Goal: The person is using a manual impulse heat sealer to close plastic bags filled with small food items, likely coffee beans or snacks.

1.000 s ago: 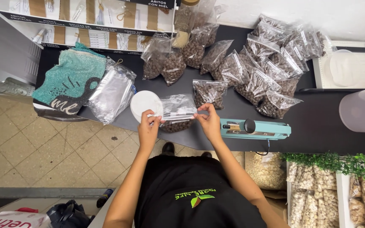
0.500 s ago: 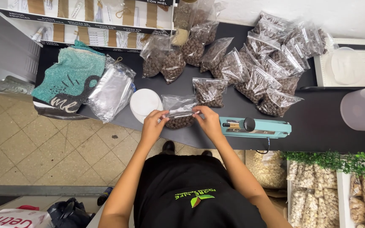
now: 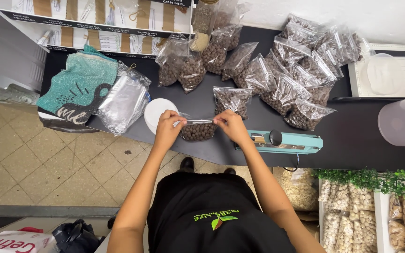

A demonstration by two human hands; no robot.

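Holding one small clear bag of brown pellets (image 3: 198,130) at the near edge of the black counter (image 3: 362,136), we pinch its top strip between both hands: left hand (image 3: 167,127) on the left corner, right hand (image 3: 228,125) on the right, fingers pressed together on the plastic and the mouth drawn taut between them. Item in hand: filled, and whether its mouth is sealed yet we cannot tell. Just right of it, touching the counter's near edge, lies a teal heat sealer (image 3: 282,140) with a black knob, its arm down and nothing under it. Just left, partly behind the left hand, sits a white round lid (image 3: 156,112). Further left: a stack of empty clear bags (image 3: 123,100) and a teal patterned cloth bag (image 3: 78,86). Far and to the right: a heap of filled bags (image 3: 296,70) of the same brown pellets, one lone filled bag (image 3: 233,99) lying just beyond our hands. By this count we judge the work well along, with many bags filled and laid aside, yet the empty stack suggests more remain to fill. Far right: a white paper cutter (image 3: 390,75) and a frosted tub (image 3: 404,122).
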